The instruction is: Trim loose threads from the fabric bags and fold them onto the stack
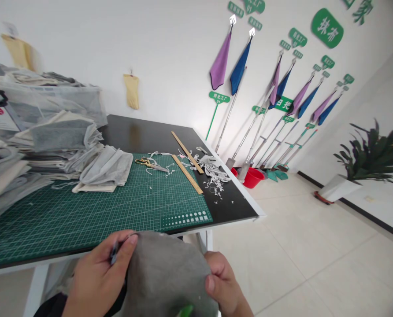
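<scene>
A grey cloth (170,273) is stretched between my two hands, just below the table's front edge. My left hand (105,268) pinches its upper left corner between thumb and fingers; a small dark, shiny object shows between those fingers, too blurred to name. On the cloth's right side, my right hand (224,281) is closed with the thumb on top of the fabric. Something bright green (185,311) shows at the bottom of the cloth. Beyond the hands lies a green cutting mat (150,198) with gold-handled scissors (152,164) on it.
Folded grey cloths (105,167) are stacked at the left, before a clear plastic bin (100,103). Two wooden rulers (187,174) and white scraps (214,169) lie at the right. Beyond are mops, a red bucket (253,177) and a potted plant (340,187).
</scene>
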`<state>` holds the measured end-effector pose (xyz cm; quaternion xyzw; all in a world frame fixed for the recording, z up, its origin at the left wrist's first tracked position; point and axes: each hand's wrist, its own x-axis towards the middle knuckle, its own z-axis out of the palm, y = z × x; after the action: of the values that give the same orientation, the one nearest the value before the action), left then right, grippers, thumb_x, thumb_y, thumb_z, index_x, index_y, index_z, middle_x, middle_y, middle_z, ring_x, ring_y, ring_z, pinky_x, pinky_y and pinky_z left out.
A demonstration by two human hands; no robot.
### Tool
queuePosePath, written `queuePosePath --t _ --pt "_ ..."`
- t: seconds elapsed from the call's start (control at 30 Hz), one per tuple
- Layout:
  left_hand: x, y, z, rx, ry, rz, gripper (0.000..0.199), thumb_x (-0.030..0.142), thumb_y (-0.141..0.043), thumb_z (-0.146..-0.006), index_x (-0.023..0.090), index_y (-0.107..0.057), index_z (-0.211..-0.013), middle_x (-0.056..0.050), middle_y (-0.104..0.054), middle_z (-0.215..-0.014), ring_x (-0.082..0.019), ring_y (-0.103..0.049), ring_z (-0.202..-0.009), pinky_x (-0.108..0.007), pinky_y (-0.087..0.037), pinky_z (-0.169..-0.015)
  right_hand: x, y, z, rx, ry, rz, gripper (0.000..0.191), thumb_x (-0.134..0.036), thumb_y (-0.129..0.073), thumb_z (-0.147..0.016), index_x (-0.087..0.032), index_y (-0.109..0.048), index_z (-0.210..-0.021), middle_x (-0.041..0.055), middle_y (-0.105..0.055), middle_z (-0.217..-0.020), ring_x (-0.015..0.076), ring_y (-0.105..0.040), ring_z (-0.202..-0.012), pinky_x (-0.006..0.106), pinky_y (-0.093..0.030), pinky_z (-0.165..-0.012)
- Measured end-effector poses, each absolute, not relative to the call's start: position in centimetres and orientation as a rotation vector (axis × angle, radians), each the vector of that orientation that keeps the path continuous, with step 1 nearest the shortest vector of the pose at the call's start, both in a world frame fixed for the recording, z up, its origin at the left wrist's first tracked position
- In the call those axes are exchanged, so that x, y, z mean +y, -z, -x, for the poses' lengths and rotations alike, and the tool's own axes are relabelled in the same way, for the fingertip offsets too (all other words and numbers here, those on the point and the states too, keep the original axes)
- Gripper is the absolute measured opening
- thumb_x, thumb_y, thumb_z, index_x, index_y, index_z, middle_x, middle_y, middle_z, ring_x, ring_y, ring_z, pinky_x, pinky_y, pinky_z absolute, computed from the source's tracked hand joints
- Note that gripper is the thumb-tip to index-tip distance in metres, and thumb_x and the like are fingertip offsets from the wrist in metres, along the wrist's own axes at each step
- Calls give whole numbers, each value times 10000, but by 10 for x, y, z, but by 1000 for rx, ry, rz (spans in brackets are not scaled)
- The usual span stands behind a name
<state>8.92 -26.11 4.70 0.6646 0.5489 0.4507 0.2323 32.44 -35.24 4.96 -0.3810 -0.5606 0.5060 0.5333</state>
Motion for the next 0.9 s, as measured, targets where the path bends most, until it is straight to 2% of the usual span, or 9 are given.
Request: queuePosePath --t 0.1,0.23,0.4,0.47,0.53,0.6,0.63,0.73,0.9 --pt "-268 -61 -102 1488 -1153 -1853 598 531 -599 -819 231 -537 -1333 56 -666 -602 -129 -616 -525 -214 -512 -560 -352 -39 -310 -1120 -1288 887 554 -691 -595 -773 -200 -429 -578 -31 -369 -543 93 -304 -499 235 -251 -480" --pt "-284 -59 -111 984 -1178 -2025 419 367 -551 -904 303 -541 -1318 102 -497 -531 -70 -502 -458 -160 -437 -493 -348 -41 -296 -1110 -1425 863 512 -643 -613 -805 -151 -548 -677 -8 -427 -610 82 -316 -526 210 -245 -477" --pt "-289 -56 -111 716 -990 -2129 619 306 -488 -938 333 -240 -1505 105 -445 -554 -72 -486 -485 -156 -415 -492 -345 -51 -295 -1392 -1456 869 490 -626 -594 -824 -156 -560 -689 -1 -430 -640 100 -343 -572 230 -286 -519" --pt "-286 -58 -110 719 -903 -2165 523 324 -515 -923 313 -389 -1430 91 -501 -581 -78 -525 -536 -167 -438 -540 -344 -52 -296 -1527 -1371 872 484 -607 -599 -825 -180 -512 -615 -19 -395 -586 99 -329 -548 240 -276 -513" --pt "-282 -61 -110 728 -801 -2198 225 331 -519 -915 267 -622 -1104 66 -555 -619 -86 -549 -590 -187 -438 -586 -341 -52 -298 -1613 -1270 851 501 -588 -588 -838 -201 -438 -557 -36 -349 -530 94 -310 -508 246 -255 -494" --pt "-279 -62 -110 731 -754 -2191 221 327 -484 -931 220 -600 -776 51 -553 -622 -83 -527 -583 -198 -412 -569 -339 -52 -298 -1627 -1210 822 516 -582 -553 -860 -212 -383 -542 -43 -329 -507 90 -302 -484 248 -243 -481" --pt "-279 -62 -111 745 -783 -2165 249 322 -469 -940 215 -579 -745 52 -541 -613 -80 -516 -570 -196 -402 -551 -339 -53 -298 -1617 -1203 809 519 -581 -535 -869 -215 -370 -541 -44 -323 -502 89 -297 -476 249 -239 -474" --pt "-277 -60 -113 800 -997 -2088 175 300 -496 -939 243 -606 -1062 80 -502 -576 -79 -518 -546 -174 -419 -542 -337 -57 -297 -1569 -1239 790 517 -576 -533 -864 -222 -356 -531 -48 -317 -492 91 -285 -462 250 -239 -462" --pt "-272 -55 -111 915 -1165 -2085 521 257 -535 -904 278 -392 -1405 115 -440 -553 -72 -451 -466 -165 -407 -497 -337 -67 -296 -1498 -1160 798 456 -528 -619 -788 -213 -433 -516 29 -500 -680 143 -452 -591 285 -359 -560"
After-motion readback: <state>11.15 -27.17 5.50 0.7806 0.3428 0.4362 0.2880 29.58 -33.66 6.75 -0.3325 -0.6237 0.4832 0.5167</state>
